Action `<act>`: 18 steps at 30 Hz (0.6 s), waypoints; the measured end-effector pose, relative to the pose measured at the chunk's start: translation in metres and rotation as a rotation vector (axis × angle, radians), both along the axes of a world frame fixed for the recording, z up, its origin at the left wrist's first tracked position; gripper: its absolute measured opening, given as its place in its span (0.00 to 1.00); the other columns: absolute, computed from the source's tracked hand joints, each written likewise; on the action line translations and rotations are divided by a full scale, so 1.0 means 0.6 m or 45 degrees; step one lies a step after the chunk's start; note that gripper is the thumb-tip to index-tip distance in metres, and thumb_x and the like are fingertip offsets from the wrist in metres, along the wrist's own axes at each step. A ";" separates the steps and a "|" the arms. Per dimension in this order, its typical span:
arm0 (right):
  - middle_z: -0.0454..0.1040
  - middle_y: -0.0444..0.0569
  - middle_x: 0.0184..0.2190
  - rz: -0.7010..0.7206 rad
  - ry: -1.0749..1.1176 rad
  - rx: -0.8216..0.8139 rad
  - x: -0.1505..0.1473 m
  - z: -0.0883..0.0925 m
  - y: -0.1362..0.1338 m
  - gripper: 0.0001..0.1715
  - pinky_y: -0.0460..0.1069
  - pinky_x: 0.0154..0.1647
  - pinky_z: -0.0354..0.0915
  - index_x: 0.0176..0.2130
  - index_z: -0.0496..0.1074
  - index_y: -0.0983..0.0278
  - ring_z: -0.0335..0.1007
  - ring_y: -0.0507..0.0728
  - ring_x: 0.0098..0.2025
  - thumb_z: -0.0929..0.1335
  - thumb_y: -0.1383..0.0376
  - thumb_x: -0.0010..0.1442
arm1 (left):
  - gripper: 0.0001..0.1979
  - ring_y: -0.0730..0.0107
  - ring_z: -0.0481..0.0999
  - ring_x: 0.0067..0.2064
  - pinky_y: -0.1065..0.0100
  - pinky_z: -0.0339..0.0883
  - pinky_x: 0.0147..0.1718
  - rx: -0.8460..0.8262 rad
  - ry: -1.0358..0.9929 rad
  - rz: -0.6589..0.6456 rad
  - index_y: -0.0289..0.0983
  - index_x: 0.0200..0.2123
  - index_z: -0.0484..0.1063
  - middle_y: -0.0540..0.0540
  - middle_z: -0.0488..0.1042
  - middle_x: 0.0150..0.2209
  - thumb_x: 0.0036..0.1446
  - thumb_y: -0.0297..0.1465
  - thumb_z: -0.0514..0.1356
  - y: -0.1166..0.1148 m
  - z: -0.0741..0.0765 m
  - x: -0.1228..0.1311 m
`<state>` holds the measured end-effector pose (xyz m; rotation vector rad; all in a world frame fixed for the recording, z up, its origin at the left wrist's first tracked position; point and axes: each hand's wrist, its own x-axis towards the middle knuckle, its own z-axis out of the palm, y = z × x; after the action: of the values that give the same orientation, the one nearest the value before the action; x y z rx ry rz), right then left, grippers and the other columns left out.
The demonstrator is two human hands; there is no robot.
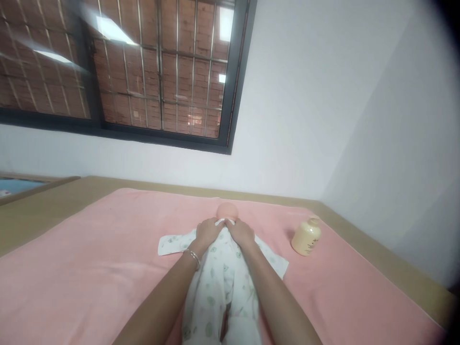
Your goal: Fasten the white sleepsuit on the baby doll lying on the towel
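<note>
A baby doll [227,211] lies on its back on the pink blanket, and mostly its bald head shows. It wears a white baby romper [224,258] with a small green print. The sleeves spread out to both sides and the legs stretch toward me. At the neckline, my left hand [209,232], with bangles on the wrist, is closed on the collar cloth. Close beside it, my right hand [241,234] grips the other side of the collar. The fingertips nearly meet under the doll's head, and their undersides are hidden.
On the right stands a pale yellow bottle-shaped jar [306,237], on the pink blanket [108,268]. The blanket covers a wooden surface with a tan edge [413,273]. Behind are a white wall [294,105] and a barred window [161,72]. Something blue [21,186] lies at far left.
</note>
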<state>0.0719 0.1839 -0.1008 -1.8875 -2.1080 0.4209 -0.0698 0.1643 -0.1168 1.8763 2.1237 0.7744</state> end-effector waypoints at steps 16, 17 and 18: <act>0.72 0.56 0.45 0.015 0.032 0.009 0.003 0.002 -0.001 0.42 0.55 0.45 0.59 0.47 0.69 0.64 0.67 0.63 0.47 0.50 0.39 0.56 | 0.27 0.57 0.73 0.46 0.65 0.59 0.40 0.017 -0.005 -0.004 0.42 0.41 0.74 0.44 0.75 0.44 0.56 0.52 0.44 0.002 -0.002 0.000; 0.72 0.56 0.45 0.014 0.033 0.009 0.003 0.002 -0.001 0.41 0.55 0.45 0.59 0.47 0.69 0.64 0.67 0.63 0.47 0.50 0.39 0.56 | 0.27 0.57 0.73 0.45 0.65 0.59 0.40 0.016 -0.004 -0.005 0.42 0.40 0.74 0.43 0.76 0.44 0.56 0.52 0.44 0.000 0.000 0.000; 0.72 0.56 0.45 0.013 0.032 0.008 0.003 0.001 0.000 0.41 0.55 0.45 0.59 0.47 0.69 0.64 0.67 0.63 0.47 0.50 0.39 0.56 | 0.27 0.57 0.73 0.45 0.65 0.59 0.40 0.012 -0.003 -0.003 0.41 0.40 0.74 0.43 0.76 0.44 0.56 0.53 0.44 -0.001 0.002 0.001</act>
<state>0.0737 0.1838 -0.1001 -1.8592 -2.1015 0.4376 -0.0694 0.1637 -0.1157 1.8815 2.1195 0.7872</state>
